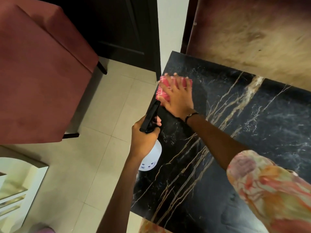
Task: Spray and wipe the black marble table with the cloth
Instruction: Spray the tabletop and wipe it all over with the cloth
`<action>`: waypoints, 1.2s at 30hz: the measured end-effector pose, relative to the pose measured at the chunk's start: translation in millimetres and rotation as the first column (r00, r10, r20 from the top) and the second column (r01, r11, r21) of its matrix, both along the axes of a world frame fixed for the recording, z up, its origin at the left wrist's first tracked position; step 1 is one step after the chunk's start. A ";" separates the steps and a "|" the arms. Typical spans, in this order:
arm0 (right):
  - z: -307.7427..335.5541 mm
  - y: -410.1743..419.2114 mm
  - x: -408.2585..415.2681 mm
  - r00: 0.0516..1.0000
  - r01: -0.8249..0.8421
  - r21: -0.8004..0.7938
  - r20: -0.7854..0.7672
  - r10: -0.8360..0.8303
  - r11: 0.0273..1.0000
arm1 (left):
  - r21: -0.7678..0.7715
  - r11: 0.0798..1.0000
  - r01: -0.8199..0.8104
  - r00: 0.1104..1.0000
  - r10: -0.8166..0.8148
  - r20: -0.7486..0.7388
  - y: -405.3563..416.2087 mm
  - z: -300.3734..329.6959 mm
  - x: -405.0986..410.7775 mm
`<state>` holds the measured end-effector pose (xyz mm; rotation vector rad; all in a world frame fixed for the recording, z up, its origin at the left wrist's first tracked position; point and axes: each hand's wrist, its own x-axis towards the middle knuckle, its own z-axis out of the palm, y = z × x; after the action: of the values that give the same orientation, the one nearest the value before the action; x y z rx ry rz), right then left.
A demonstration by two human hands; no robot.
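Note:
The black marble table (252, 132) with gold and white veins fills the right half of the head view. A pink checked cloth (164, 91) lies near the table's far left corner. My right hand (176, 98) presses flat on the cloth, fingers spread. My left hand (144, 137) grips a spray bottle (151, 158) with a white body and a black trigger head, held over the table's left edge, nozzle pointing toward the cloth.
A dark red upholstered chair (42, 73) stands on the beige tiled floor (94, 157) to the left. Behind it is a dark door (117, 27). A brown mottled wall panel (252, 31) backs the table. A white shelf unit (15, 190) sits at lower left.

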<state>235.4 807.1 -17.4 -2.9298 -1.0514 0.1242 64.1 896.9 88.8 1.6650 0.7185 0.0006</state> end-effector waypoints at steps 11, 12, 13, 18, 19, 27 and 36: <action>-3.6 -75.5 36.6 0.990 -0.143 0.021 0.015 0.143 0.990 | -0.033 0.999 0.006 1.000 -0.005 0.021 0.7 -2.1 39.2; -1.2 -67.3 51.8 0.996 -0.094 0.021 0.006 0.094 0.995 | -0.026 1.000 0.016 1.000 -0.015 0.025 0.1 -2.8 41.4; 0.9 -54.9 65.1 0.999 -0.049 0.027 0.002 0.049 0.998 | -0.018 1.000 0.026 0.999 -0.025 0.030 -0.6 -3.8 43.6; 1.5 10.5 75.4 1.000 0.021 0.015 0.012 -0.021 1.000 | -0.001 1.000 0.031 0.999 -0.031 0.039 -1.3 -6.0 54.9; 1.0 13.6 67.1 1.000 -0.029 0.015 0.011 0.029 0.999 | -0.002 0.999 0.033 0.999 -0.033 0.040 -1.5 -6.4 57.5; -8.2 -71.3 73.0 0.993 -0.111 0.070 0.058 0.107 0.991 | -0.023 0.998 0.050 0.997 -0.049 0.056 0.2 -10.0 68.0; 0.7 33.3 104.8 0.993 0.122 0.032 -0.009 -0.121 0.992 | 0.033 0.996 0.088 0.982 -0.092 0.164 -6.0 -14.0 65.0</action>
<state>340.3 840.4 -16.8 -2.9520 -0.8628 0.1141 129.0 890.9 74.8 1.6982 0.5195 0.0827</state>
